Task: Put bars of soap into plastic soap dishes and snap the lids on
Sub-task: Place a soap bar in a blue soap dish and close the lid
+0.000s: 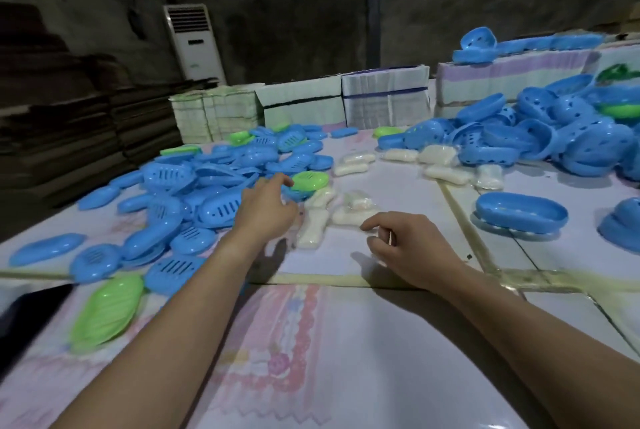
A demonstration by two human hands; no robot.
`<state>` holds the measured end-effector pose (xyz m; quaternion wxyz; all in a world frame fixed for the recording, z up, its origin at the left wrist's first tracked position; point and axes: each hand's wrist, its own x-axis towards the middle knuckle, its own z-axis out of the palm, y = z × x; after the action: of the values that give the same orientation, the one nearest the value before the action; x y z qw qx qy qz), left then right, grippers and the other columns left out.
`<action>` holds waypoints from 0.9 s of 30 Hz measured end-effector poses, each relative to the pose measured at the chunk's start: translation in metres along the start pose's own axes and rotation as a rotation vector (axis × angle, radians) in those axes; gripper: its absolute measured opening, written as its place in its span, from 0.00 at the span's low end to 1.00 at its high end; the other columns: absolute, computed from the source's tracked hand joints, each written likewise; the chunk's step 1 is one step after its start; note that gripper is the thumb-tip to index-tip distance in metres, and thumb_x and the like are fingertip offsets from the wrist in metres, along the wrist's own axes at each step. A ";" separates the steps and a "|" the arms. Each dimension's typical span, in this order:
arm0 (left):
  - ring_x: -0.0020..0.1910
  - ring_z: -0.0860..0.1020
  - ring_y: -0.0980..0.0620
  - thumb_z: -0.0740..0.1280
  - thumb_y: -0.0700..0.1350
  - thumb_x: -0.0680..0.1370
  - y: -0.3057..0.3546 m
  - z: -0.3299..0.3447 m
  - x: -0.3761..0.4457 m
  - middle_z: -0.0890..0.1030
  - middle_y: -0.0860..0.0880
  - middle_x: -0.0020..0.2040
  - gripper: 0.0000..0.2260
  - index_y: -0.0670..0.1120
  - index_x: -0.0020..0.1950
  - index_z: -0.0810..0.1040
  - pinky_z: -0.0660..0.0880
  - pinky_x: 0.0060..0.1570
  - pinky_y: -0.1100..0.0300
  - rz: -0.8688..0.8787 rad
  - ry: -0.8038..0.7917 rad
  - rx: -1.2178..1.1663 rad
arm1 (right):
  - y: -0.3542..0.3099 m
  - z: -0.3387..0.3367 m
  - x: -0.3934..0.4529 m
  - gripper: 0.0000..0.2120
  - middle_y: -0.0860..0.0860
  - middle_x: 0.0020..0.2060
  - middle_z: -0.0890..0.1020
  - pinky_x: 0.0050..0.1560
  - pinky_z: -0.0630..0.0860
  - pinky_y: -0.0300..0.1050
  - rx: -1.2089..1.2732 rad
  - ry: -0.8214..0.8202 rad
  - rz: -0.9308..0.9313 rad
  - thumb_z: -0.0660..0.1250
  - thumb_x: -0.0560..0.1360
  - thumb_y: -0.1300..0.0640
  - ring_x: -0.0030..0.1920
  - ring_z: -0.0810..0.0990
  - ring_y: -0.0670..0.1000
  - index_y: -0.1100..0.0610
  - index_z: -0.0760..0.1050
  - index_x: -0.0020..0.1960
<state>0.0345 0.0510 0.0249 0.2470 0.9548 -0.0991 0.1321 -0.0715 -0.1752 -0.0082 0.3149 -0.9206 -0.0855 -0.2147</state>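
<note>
I'm looking down on the worktop (pixel 346 359), a pale glossy sheet with a faded pink print and taped seams. On my left sprawls the big heap of blue lids (pixel 207 183), smooth moulded ovals, many slotted, lying at every angle. Far right is a second heap of blue dishes (pixel 554 138), deeper shells punched with round holes, piled against stacked bundles of flat paper packs (pixel 384 96). One blue dish (pixel 521 212) sits alone on the right, open side up, long axis running left to right. A ribbed green lid (pixel 107 311) lies near the left edge, long axis slanting up to the right; another green lid (pixel 310 180) rests at the edge of the lid heap. Between the heaps are the wrapped soap bars (pixel 349 203), creamy white oblongs in clear crinkled film, scattered; the nearest bar (pixel 313 228) points away from me. My left hand (pixel 266 207) reaches over the heap's edge, fingers (pixel 282 180) loosely curled, tips by the green lid, gripping nothing I can see. My right hand (pixel 408 245) hovers low over the sheet near the soap, fingers bent and holding nothing.
</note>
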 end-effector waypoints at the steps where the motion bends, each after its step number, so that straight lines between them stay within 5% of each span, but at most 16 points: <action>1: 0.67 0.67 0.39 0.65 0.45 0.77 -0.010 -0.005 0.009 0.70 0.43 0.69 0.22 0.52 0.71 0.69 0.68 0.61 0.47 -0.055 -0.007 0.111 | -0.001 0.001 0.000 0.10 0.42 0.30 0.74 0.44 0.71 0.43 -0.008 -0.003 -0.010 0.67 0.74 0.57 0.36 0.71 0.43 0.47 0.81 0.53; 5: 0.75 0.57 0.35 0.65 0.52 0.78 -0.053 -0.026 0.035 0.60 0.40 0.76 0.29 0.55 0.78 0.58 0.62 0.69 0.38 -0.273 -0.050 0.247 | -0.002 0.000 0.001 0.11 0.43 0.32 0.73 0.45 0.71 0.45 -0.041 -0.028 -0.034 0.67 0.75 0.55 0.40 0.72 0.46 0.47 0.80 0.55; 8: 0.75 0.61 0.34 0.68 0.54 0.77 -0.073 -0.033 0.042 0.64 0.40 0.76 0.33 0.55 0.79 0.57 0.65 0.69 0.37 -0.345 -0.136 0.384 | -0.001 0.000 0.002 0.11 0.42 0.32 0.73 0.46 0.70 0.45 -0.064 -0.049 -0.036 0.66 0.75 0.54 0.43 0.72 0.46 0.46 0.79 0.57; 11: 0.70 0.67 0.38 0.68 0.48 0.76 -0.073 -0.032 0.041 0.71 0.43 0.69 0.26 0.51 0.73 0.67 0.68 0.66 0.37 -0.270 -0.041 0.508 | 0.001 0.001 0.002 0.11 0.42 0.33 0.73 0.48 0.70 0.45 -0.064 -0.054 -0.033 0.66 0.75 0.54 0.44 0.73 0.47 0.46 0.79 0.57; 14: 0.55 0.75 0.42 0.68 0.42 0.76 -0.065 -0.030 0.036 0.80 0.45 0.56 0.09 0.50 0.56 0.78 0.73 0.54 0.45 -0.128 0.097 0.456 | 0.001 0.002 0.002 0.11 0.43 0.35 0.74 0.47 0.69 0.44 -0.065 -0.056 -0.032 0.65 0.76 0.53 0.45 0.73 0.47 0.46 0.79 0.57; 19: 0.37 0.74 0.46 0.65 0.39 0.77 -0.014 -0.023 0.020 0.77 0.48 0.39 0.04 0.48 0.45 0.74 0.69 0.33 0.56 -0.106 0.146 -0.199 | 0.004 0.000 0.003 0.11 0.44 0.36 0.76 0.45 0.67 0.43 -0.056 -0.035 -0.012 0.65 0.75 0.54 0.44 0.72 0.46 0.46 0.79 0.56; 22: 0.42 0.76 0.46 0.65 0.39 0.79 0.030 -0.016 0.001 0.77 0.47 0.43 0.06 0.48 0.45 0.73 0.75 0.41 0.53 -0.286 0.057 -0.796 | 0.006 -0.001 0.003 0.11 0.44 0.37 0.77 0.45 0.67 0.42 -0.066 -0.016 -0.005 0.65 0.75 0.55 0.44 0.72 0.47 0.47 0.79 0.56; 27: 0.61 0.78 0.35 0.61 0.38 0.82 0.066 0.008 -0.039 0.79 0.35 0.57 0.09 0.39 0.62 0.74 0.78 0.53 0.37 -0.674 -0.270 -1.770 | 0.014 -0.005 0.004 0.10 0.43 0.37 0.76 0.46 0.66 0.43 -0.102 0.052 0.028 0.65 0.76 0.54 0.46 0.70 0.46 0.46 0.79 0.56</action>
<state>-0.0171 -0.0047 0.0358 0.8909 0.4073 0.0894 -0.1800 -0.0658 -0.1890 -0.0105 0.2724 -0.9307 -0.0534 -0.2383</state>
